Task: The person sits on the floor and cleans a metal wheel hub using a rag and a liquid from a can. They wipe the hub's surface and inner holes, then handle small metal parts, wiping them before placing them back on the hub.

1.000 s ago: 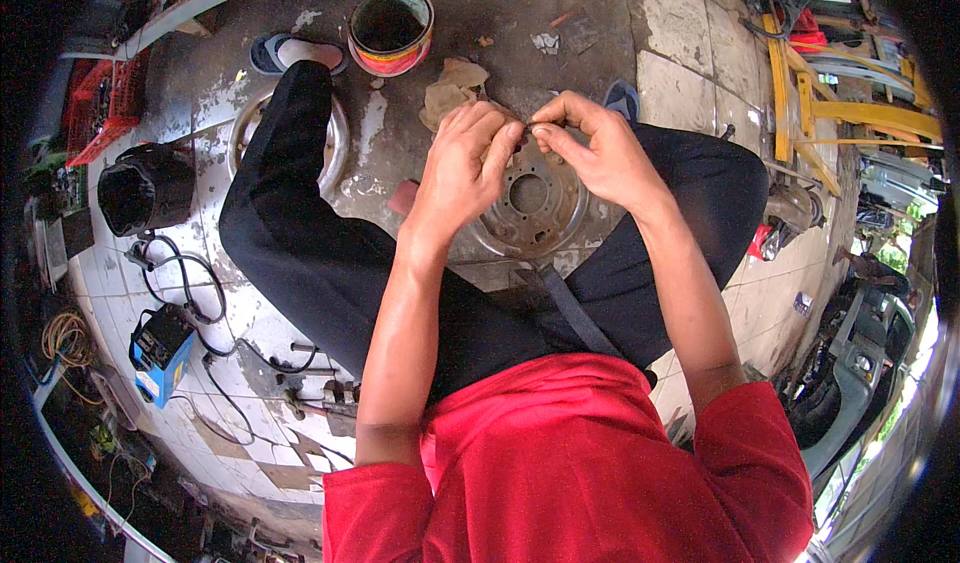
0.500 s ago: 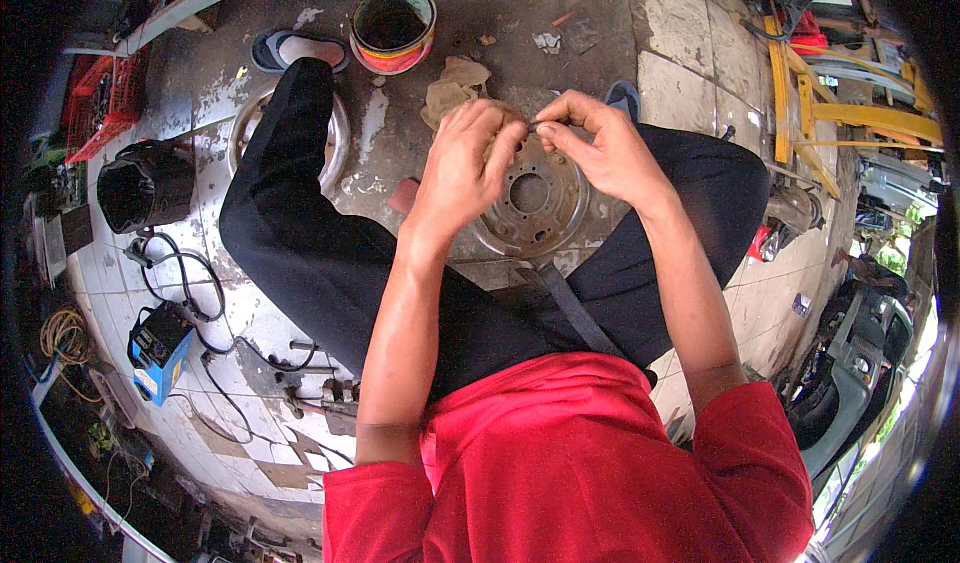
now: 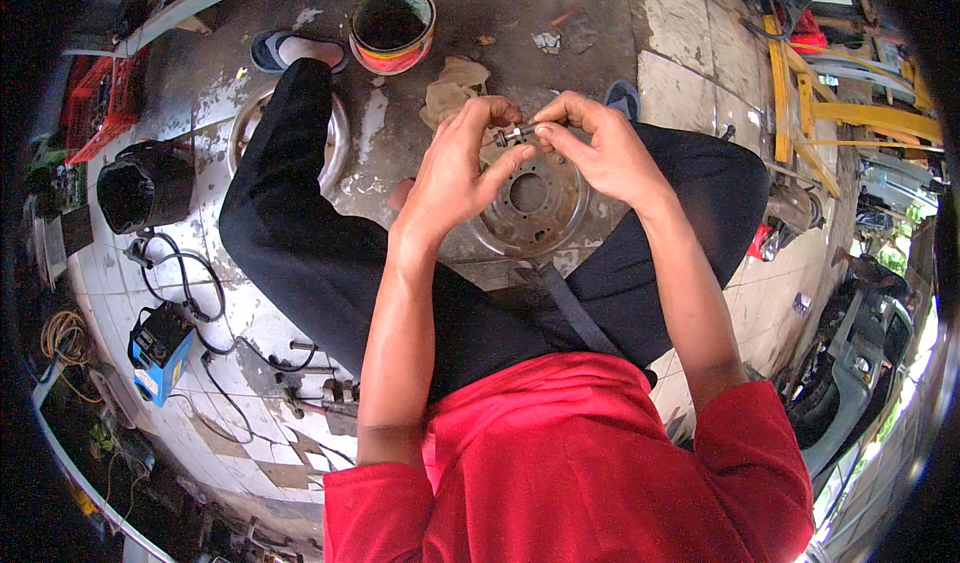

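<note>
My right hand (image 3: pixel 595 143) pinches one end of a small threaded metal part (image 3: pixel 514 137) between thumb and fingertips. It looks like a bolt with a nut on it, and it points left. Around its other end my left hand (image 3: pixel 460 168) is open, thumb and fingers apart. Below both hands, between my legs, lies a worn round metal wheel rim (image 3: pixel 562 221) with a hole in its middle. My left hand and wrist cover part of the rim's left side.
A bucket (image 3: pixel 420 55) stands ahead, with a brown crumpled cloth (image 3: pixel 455 88) near it. Another rim (image 3: pixel 338 143) lies under my left leg. At left are a black container (image 3: pixel 165 188) and a blue box with cables (image 3: pixel 165 353). Yellow metal frames (image 3: pixel 808 113) stand right.
My left thumb and fingers have spread apart from their pinch, uncovering the metal part. My right hand stays nearly in place, still pinching.
</note>
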{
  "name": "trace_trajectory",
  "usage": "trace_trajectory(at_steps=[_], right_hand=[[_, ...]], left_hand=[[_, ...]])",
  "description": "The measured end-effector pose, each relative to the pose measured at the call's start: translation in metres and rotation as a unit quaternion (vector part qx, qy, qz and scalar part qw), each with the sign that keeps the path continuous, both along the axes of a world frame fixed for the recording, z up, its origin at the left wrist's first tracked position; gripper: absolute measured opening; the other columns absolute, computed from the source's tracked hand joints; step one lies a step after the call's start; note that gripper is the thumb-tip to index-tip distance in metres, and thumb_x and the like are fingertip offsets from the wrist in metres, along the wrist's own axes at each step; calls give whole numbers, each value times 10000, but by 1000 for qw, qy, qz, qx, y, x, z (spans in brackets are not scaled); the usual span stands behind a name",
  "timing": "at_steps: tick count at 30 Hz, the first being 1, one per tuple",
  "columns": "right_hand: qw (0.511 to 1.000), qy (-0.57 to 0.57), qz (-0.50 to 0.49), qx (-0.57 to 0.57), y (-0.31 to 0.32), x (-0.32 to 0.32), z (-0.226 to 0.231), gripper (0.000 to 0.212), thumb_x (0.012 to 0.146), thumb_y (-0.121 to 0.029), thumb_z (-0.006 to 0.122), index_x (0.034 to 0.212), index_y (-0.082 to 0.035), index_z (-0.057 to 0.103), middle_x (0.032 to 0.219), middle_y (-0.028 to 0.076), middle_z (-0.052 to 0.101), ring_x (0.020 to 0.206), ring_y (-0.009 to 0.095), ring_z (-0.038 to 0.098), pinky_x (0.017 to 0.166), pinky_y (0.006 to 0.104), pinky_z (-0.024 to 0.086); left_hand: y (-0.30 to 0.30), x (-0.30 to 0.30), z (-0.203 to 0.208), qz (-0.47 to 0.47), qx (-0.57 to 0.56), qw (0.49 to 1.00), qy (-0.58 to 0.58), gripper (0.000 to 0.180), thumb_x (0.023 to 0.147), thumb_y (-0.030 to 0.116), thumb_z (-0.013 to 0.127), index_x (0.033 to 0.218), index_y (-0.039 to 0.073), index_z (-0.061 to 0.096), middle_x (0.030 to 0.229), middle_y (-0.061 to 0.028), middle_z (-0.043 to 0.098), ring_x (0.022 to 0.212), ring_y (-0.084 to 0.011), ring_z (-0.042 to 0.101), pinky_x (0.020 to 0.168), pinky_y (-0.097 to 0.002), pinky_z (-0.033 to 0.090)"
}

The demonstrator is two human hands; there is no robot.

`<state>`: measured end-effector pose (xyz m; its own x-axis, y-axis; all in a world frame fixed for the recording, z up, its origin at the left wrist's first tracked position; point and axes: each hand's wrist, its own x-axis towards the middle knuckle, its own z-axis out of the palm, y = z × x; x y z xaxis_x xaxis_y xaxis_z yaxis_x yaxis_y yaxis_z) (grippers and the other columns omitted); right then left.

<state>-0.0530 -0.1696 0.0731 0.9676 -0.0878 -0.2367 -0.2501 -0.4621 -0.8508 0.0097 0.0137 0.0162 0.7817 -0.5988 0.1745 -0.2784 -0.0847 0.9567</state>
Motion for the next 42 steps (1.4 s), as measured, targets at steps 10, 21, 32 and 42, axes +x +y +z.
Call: trace_trajectory(at_steps=[10, 21, 32, 42], right_hand=[[1000, 1, -6, -2, 2, 0, -4, 147, 946, -128, 632, 974, 17, 641, 853, 61, 672, 805, 111, 618, 736, 289, 498], [999, 44, -1, 5, -4, -1, -7, 237, 932, -170, 653, 1081, 12, 683, 993, 130, 725, 970, 169, 678, 855, 325, 522], [924, -115, 175, -321, -7, -7, -35, 180, 885, -176, 633, 1000, -54, 699, 932, 105, 700, 932, 278, 655, 935, 452, 450], [900, -69, 229, -364, -17, -20, -63, 149, 897, -195, 611, 957, -82, 688, 919, 83, 680, 963, 278, 633, 979, 479, 411]], left_hand=[[-2, -3, 6, 1, 64, 996, -58, 164, 908, 161, 605, 948, 3, 590, 873, -188, 602, 898, -390, 574, 864, -451, 435], [-3, -1, 0, 13, 4, 998, -69, 233, 856, 68, 690, 1049, 5, 575, 977, -181, 608, 941, -382, 604, 809, -422, 487], [-13, -11, -30, 5, 95, 989, -113, 159, 903, 118, 630, 1004, 2, 591, 980, -178, 614, 956, -385, 606, 852, -444, 477], [-22, -29, -48, -47, 200, 973, 109, 228, 932, 252, 601, 982, 29, 595, 991, -171, 640, 982, -368, 605, 934, -505, 437]])
